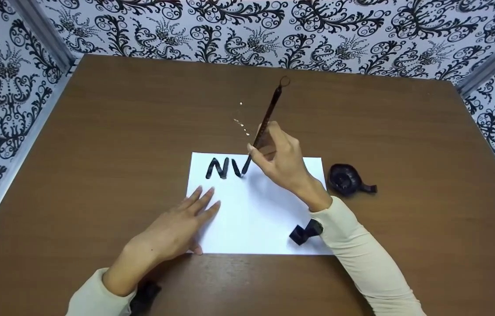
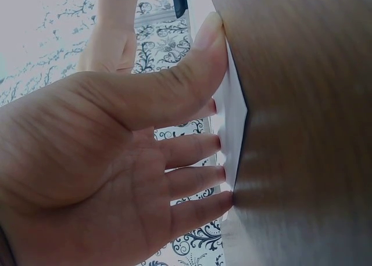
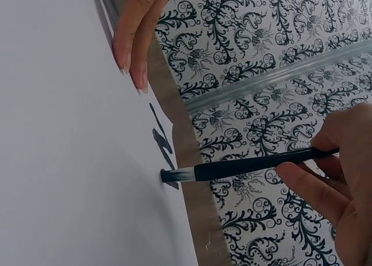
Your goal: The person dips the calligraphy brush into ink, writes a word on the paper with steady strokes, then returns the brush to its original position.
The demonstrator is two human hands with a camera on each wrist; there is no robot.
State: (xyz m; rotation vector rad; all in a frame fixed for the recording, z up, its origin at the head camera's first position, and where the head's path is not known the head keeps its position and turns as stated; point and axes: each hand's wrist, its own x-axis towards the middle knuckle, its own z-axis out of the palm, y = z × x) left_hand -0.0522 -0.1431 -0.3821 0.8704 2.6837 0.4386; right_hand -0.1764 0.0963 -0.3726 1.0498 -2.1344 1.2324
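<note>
My right hand pinches a dark-handled paintbrush between thumb and fingers, its hanging loop at the top end. In the right wrist view, the brush's pale bristles end in a black-wetted tip that meets the paper. The white sheet of paper bears a black painted N and a slanting stroke beside it, at the brush tip. My left hand rests with fingers spread on the sheet's left side. Its thumb presses at the paper's near edge in the left wrist view.
A small black dish with a short handle stands on the brown table, right of the paper. Black wrist-worn gear shows by the right sleeve. Shiny specks lie beyond the sheet. Patterned walls surround the table.
</note>
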